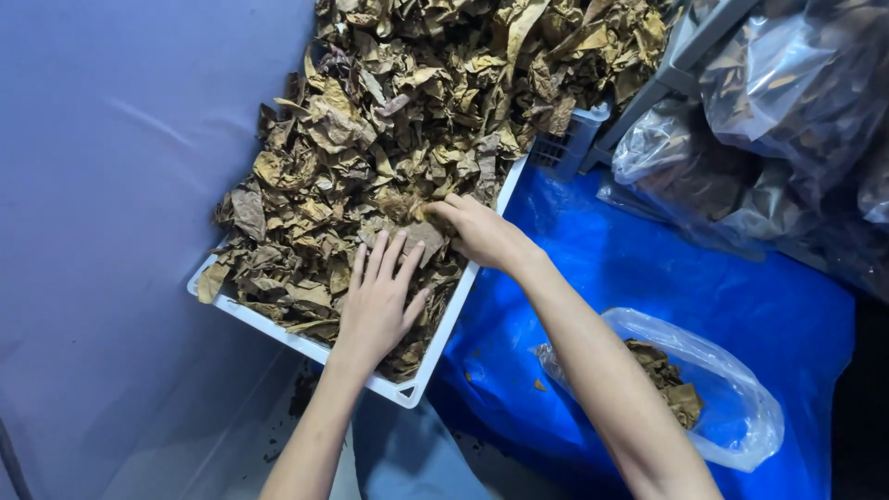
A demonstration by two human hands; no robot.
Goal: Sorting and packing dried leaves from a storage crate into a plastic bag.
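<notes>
A white plastic crate (435,347) is heaped with dry brown crumpled leaves (370,139). My left hand (378,298) lies flat on the leaves near the crate's front corner, fingers spread. My right hand (482,230) reaches over the crate's right rim, its fingertips pinching a flat brown leaf (417,233) just beyond the left hand's fingers. A clear plastic bag (732,398) holding a few dry leaves lies open on the blue tarp (648,268) under my right forearm.
Clear bags stuffed with dry leaves (787,111) pile up at the upper right beside a grey crate edge (667,79). A pale purple sheet (111,231) covers the left side. Leaf crumbs lie on the tarp and floor.
</notes>
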